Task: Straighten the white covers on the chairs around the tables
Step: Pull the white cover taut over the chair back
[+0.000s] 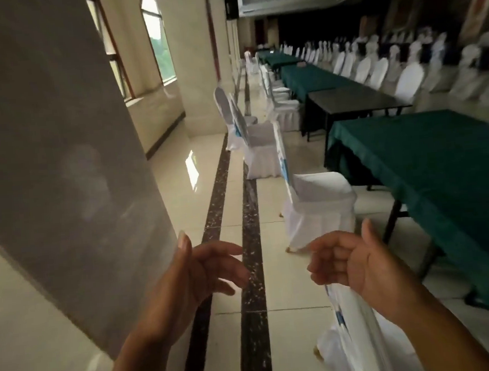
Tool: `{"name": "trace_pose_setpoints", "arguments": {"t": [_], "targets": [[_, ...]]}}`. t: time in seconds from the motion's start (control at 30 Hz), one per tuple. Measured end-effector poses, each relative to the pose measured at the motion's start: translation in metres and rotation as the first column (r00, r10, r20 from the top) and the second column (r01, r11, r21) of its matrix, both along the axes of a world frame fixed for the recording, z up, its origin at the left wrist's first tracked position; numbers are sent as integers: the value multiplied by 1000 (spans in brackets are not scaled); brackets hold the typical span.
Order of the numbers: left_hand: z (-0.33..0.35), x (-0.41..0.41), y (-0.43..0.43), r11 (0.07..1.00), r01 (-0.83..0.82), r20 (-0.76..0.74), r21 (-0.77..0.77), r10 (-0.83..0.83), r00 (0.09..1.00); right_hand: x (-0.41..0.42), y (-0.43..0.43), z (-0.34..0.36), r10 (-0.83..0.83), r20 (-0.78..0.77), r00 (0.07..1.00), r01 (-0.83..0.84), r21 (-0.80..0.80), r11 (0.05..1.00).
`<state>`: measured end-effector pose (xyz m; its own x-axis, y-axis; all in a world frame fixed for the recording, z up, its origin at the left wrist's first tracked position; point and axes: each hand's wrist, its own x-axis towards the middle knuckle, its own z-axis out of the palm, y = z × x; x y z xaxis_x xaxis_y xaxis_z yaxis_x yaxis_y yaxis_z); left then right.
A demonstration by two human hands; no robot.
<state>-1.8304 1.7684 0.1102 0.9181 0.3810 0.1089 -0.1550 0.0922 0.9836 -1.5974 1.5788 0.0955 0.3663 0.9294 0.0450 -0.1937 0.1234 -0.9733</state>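
**Ana:** Fingers (324, 262) on the right hand (355, 261) are curling loosely, palm facing left, and they are not pinching anything that I can make out. The left hand (203, 270) is hanging open too, fingers spread over the dark floor stripe (246, 214), gripping nothing.

**Bo:** And the cover?

**Ana:** The nearest white cover (360, 322) is sitting right under the right hand, at the near right, on a chair backing onto the aisle. Its top edge is lying against or just beneath the heel of that hand (contact is hard to judge with the blur). More covered chairs are running far along the green-clothed tables (438, 154), the next chair (319, 203) just beyond.

**Bo:** How is it going to handle?

**Ana:** I am judging it as light, soft cloth, limp and apt to slide over the chair frame. I would be taking it by the top corners of the backrest, one hand per corner, and tugging downward evenly so that it is not skewing.

**Bo:** What is it looking like?

**Ana:** White, draping in long folds, with a blue-patterned band running down the back. The skirt is falling to the floor, and the cloth near the top is looking bunched, not smooth.
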Motion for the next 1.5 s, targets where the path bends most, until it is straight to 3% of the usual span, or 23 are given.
{"name": "trace_pose_setpoints", "arguments": {"t": [0.13,0.33,0.47,0.67,1.0,1.27,1.5], "targets": [[-1,76,70,987,159,9,-22,-159,987,41,26,2,-220,-9,975,220,13,975],[16,193,143,890,455,-20,-43,-456,890,78,47,10,-533,-13,846,532,-17,846],[32,273,147,775,630,-11,-48,-631,776,94,41,18,-665,-31,746,665,-16,746],[35,368,128,651,759,-9,4,-759,651,122,16,26,-816,-37,577,816,62,575],[36,457,62,392,920,-19,-10,-920,392,124,-20,31,-937,-68,344,937,86,338],[38,474,51,144,989,14,26,-990,144,78,8,35,-987,-60,148,983,122,140],[20,461,68,28,999,-14,-23,-1000,27,36,45,20,-999,-32,40,997,67,38]]}}
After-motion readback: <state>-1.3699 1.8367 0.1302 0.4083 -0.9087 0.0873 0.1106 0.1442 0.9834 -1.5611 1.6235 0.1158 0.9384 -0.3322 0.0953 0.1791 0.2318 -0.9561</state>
